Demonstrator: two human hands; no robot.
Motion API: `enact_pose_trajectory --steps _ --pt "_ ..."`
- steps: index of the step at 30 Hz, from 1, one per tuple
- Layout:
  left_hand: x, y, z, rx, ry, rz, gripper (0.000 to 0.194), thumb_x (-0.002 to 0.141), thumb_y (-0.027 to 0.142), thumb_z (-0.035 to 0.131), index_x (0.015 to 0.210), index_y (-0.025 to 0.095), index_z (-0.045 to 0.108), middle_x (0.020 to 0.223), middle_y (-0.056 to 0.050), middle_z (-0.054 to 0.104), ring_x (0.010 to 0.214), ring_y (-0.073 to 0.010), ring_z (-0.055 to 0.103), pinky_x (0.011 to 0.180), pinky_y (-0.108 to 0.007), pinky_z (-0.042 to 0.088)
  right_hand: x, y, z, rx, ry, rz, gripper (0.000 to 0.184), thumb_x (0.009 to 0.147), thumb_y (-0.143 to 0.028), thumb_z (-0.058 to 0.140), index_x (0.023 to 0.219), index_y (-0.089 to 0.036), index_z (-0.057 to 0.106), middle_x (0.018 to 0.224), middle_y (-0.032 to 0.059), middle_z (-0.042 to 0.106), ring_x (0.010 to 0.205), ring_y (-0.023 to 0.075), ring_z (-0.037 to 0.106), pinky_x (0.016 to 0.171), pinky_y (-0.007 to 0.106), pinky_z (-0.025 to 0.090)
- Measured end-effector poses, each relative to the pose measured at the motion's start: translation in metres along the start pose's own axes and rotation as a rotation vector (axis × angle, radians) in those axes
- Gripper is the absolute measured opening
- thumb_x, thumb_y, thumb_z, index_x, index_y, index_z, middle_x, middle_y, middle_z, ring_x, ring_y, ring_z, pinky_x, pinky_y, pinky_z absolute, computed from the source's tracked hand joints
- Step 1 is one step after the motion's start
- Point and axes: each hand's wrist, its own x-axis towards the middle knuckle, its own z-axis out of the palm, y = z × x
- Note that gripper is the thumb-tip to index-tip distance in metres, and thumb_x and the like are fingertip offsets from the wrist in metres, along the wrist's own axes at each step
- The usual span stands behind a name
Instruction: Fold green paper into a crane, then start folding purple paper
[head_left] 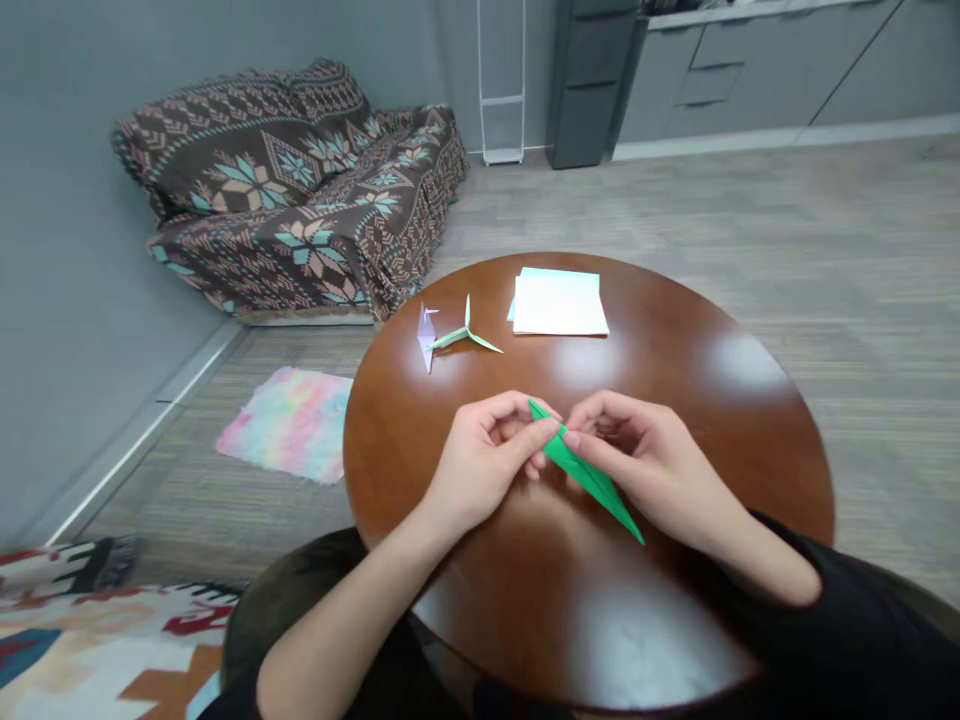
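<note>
A long, narrow piece of folded green paper is held slantwise above the table, pointed at both ends. My left hand pinches it near its upper end, thumb on top. From the other side, my right hand grips it close by, the two thumbs almost meeting. The fingers behind the paper are partly hidden. Beyond my left hand stand a pale green folded paper piece with three thin arms and a small lilac folded paper piece, which seem to touch.
A stack of white and light blue paper sheets lies near the far edge of the round brown table. Past it stand a sofa with a patterned cover and grey cabinets. A pastel fluffy rug lies left.
</note>
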Motion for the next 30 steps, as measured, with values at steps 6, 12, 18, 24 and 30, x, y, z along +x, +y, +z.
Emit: enact_pose_trajectory --steps 6,12,18,24,30 --pt "-0.0013 -0.0001 0.0013 -0.035 0.034 -0.04 0.02 0.075 0.024 0.087 0.075 0.012 0.07 0.056 0.002 0.067 0.047 -0.0075 0.059 0.05 -0.016 0.048 -0.0002 0.0016 0.0007 -0.101 0.034 -0.09 0.02 0.096 -0.035 0.064 0.085 -0.018 0.066 0.074 0.0006 0.066 0.066 0.0139 0.057 0.063 0.026 0.044" --pt "-0.0028 0.0012 0.0027 -0.026 0.064 -0.028 0.026 0.073 0.024 0.089 0.067 0.012 0.066 0.052 0.002 0.065 0.044 -0.007 0.057 0.046 -0.015 0.045 -0.0027 0.0014 0.0016 -0.082 0.006 -0.12 0.016 0.098 -0.032 0.061 0.088 -0.019 0.065 0.079 0.0015 0.067 0.072 0.0154 0.059 0.067 0.027 0.046" --pt "-0.003 -0.0006 0.0032 -0.052 0.045 -0.035 0.018 0.075 0.024 0.086 0.079 0.014 0.072 0.056 0.003 0.064 0.046 -0.0068 0.055 0.045 -0.016 0.045 -0.0017 0.0008 0.0023 -0.029 -0.042 -0.049 0.017 0.098 -0.031 0.059 0.086 -0.019 0.062 0.077 0.0014 0.066 0.069 0.0149 0.056 0.063 0.027 0.043" --pt "-0.002 -0.0048 0.0 -0.093 0.07 -0.024 0.023 0.075 0.025 0.086 0.068 0.015 0.067 0.058 0.002 0.064 0.046 -0.0051 0.05 0.045 -0.017 0.039 -0.0047 -0.0019 0.0032 -0.014 -0.05 -0.034 0.016 0.096 -0.029 0.06 0.084 -0.019 0.061 0.075 0.0002 0.063 0.067 0.0141 0.054 0.061 0.026 0.041" --pt "-0.0026 -0.0026 0.0029 -0.103 0.091 -0.045 0.03 0.071 0.028 0.088 0.063 0.015 0.063 0.062 0.001 0.065 0.047 -0.006 0.049 0.046 -0.019 0.038 -0.0052 -0.0022 0.0046 -0.023 -0.033 -0.076 0.014 0.096 -0.028 0.062 0.086 -0.02 0.063 0.079 0.0016 0.066 0.073 0.016 0.058 0.068 0.027 0.045"
